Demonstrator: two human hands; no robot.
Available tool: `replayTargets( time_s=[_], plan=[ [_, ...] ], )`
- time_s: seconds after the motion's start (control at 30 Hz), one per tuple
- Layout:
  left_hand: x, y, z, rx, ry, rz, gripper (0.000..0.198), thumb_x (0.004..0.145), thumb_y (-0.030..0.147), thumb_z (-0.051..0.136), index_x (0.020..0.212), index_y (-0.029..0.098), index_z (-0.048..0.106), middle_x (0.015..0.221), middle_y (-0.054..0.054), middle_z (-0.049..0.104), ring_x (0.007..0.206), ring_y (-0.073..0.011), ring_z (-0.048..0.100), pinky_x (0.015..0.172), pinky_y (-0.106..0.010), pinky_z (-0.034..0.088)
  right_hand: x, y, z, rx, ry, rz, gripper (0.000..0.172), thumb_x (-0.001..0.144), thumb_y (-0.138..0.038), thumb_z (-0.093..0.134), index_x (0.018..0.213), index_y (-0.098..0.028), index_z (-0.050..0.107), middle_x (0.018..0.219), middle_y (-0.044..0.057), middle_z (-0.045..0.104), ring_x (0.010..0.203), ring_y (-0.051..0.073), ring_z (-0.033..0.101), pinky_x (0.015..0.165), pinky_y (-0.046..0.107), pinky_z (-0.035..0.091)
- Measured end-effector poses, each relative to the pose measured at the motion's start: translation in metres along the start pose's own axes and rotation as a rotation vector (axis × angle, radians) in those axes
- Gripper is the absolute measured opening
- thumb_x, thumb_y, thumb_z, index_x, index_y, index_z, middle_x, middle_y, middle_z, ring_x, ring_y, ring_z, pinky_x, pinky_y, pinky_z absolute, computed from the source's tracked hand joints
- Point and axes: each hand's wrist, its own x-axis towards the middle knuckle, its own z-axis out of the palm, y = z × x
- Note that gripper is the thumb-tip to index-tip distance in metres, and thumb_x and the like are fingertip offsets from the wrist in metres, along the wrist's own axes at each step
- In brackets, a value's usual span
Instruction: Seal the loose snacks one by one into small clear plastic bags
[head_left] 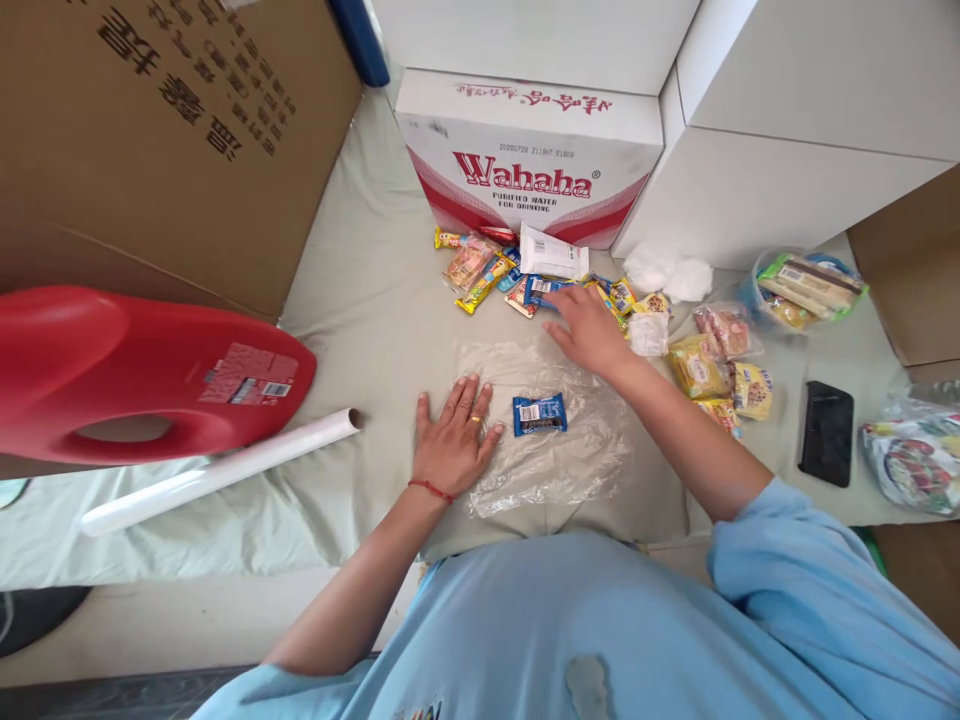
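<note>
My left hand [454, 432] lies flat, fingers spread, at the left edge of a sheet of clear plastic film [585, 450]. On the film rests a small blue snack packet [540, 414]. My right hand [589, 325] reaches over the far edge of the film to a second blue snack packet [541, 288]. Its fingertips are at that packet's right end, thumb held apart; whether they press on it is hard to see. Around it lie a white packet [553, 252], a yellow snack stick [485, 283] and several other wrapped snacks.
A Wahaha carton [525, 150] stands behind the snacks. To the left are a red jug [150, 375], a white roll [225, 472] and a big cardboard box [165, 150]. At right are yellow packets [697, 366], a plastic tub [806, 290] and a black phone [826, 433].
</note>
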Motion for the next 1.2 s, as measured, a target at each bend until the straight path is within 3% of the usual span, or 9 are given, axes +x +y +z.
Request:
replayTargets(
  time_s=[0.1,0.2,0.4,0.5,0.6,0.73,0.87,1.07,1.2],
  plan=[
    [0.0,0.0,0.0,0.0,-0.006,0.001,0.065,0.106,0.052,0.031,0.166,0.028,0.023,0.173,-0.008,0.02,0.16,-0.0294,0.024,0.126,-0.069,-0.004,0.038,0.015,0.012,-0.096,-0.033,0.125,0.057,0.094,-0.031,0.062,0.146,-0.008,0.054,0.138,0.023,0.057,0.122,0.039,0.048,0.106,0.053,0.042],
    [0.0,0.001,0.0,-0.007,-0.004,-0.006,0.065,0.106,0.052,0.032,0.165,0.027,0.024,0.173,-0.008,0.019,0.16,-0.0293,0.024,0.126,-0.069,-0.004,0.042,0.019,0.023,-0.128,-0.072,0.128,0.052,0.094,-0.029,0.062,0.141,-0.007,0.059,0.13,0.023,0.061,0.12,0.04,0.049,0.104,0.053,0.042],
    [0.0,0.003,0.0,-0.042,0.015,-0.006,0.065,0.105,0.052,0.033,0.166,0.029,0.023,0.173,-0.007,0.02,0.16,-0.0293,0.023,0.127,-0.067,-0.005,-0.022,0.007,-0.004,0.044,0.029,0.029,0.05,0.093,-0.036,0.064,0.139,-0.017,0.06,0.126,0.017,0.061,0.118,0.037,0.052,0.105,0.053,0.041],
    [-0.001,0.002,0.001,-0.044,0.024,0.007,0.065,0.106,0.052,0.032,0.165,0.027,0.024,0.173,-0.007,0.02,0.16,-0.028,0.023,0.126,-0.067,-0.008,-0.057,-0.017,-0.018,0.178,-0.079,-0.112,0.046,0.093,-0.034,0.068,0.136,-0.018,0.061,0.122,0.014,0.063,0.114,0.032,0.056,0.102,0.046,0.045],
    [-0.001,0.001,0.002,-0.042,0.04,0.007,0.065,0.106,0.053,0.031,0.165,0.027,0.025,0.173,-0.007,0.02,0.16,-0.0275,0.023,0.126,-0.067,-0.008,-0.077,-0.045,-0.012,0.164,-0.246,-0.168,0.045,0.09,-0.026,0.073,0.133,-0.018,0.062,0.121,0.013,0.065,0.111,0.029,0.057,0.098,0.042,0.047],
    [-0.001,0.003,0.001,-0.038,0.045,0.001,0.064,0.106,0.052,0.03,0.165,0.027,0.027,0.173,-0.007,0.022,0.16,-0.0276,0.024,0.127,-0.066,-0.006,-0.085,-0.067,0.004,-0.014,-0.383,-0.124,0.052,0.089,-0.019,0.074,0.138,-0.018,0.059,0.125,0.015,0.065,0.113,0.03,0.059,0.095,0.041,0.049],
    [-0.001,0.003,0.001,-0.037,0.057,0.004,0.064,0.106,0.053,0.029,0.165,0.026,0.028,0.172,-0.008,0.022,0.16,-0.0276,0.024,0.127,-0.066,-0.003,-0.089,-0.069,0.008,-0.137,-0.442,-0.089,0.052,0.092,-0.021,0.07,0.142,-0.017,0.056,0.123,0.018,0.066,0.107,0.032,0.065,0.09,0.041,0.051],
    [-0.001,0.002,0.003,-0.034,0.071,0.006,0.064,0.106,0.053,0.03,0.164,0.028,0.028,0.172,-0.008,0.023,0.159,-0.0289,0.025,0.127,-0.067,0.001,-0.101,-0.048,0.011,-0.005,-0.389,-0.151,0.059,0.092,-0.014,0.067,0.148,-0.021,0.052,0.136,0.016,0.062,0.12,0.029,0.062,0.1,0.042,0.049],
    [-0.001,0.002,0.002,-0.024,0.06,0.006,0.065,0.105,0.053,0.03,0.165,0.026,0.027,0.172,-0.009,0.024,0.159,-0.0293,0.026,0.126,-0.069,0.002,-0.103,-0.04,0.007,0.061,-0.367,-0.183,0.062,0.091,-0.031,0.073,0.149,-0.023,0.052,0.149,0.017,0.054,0.131,0.033,0.054,0.105,0.048,0.046]
  ],
)
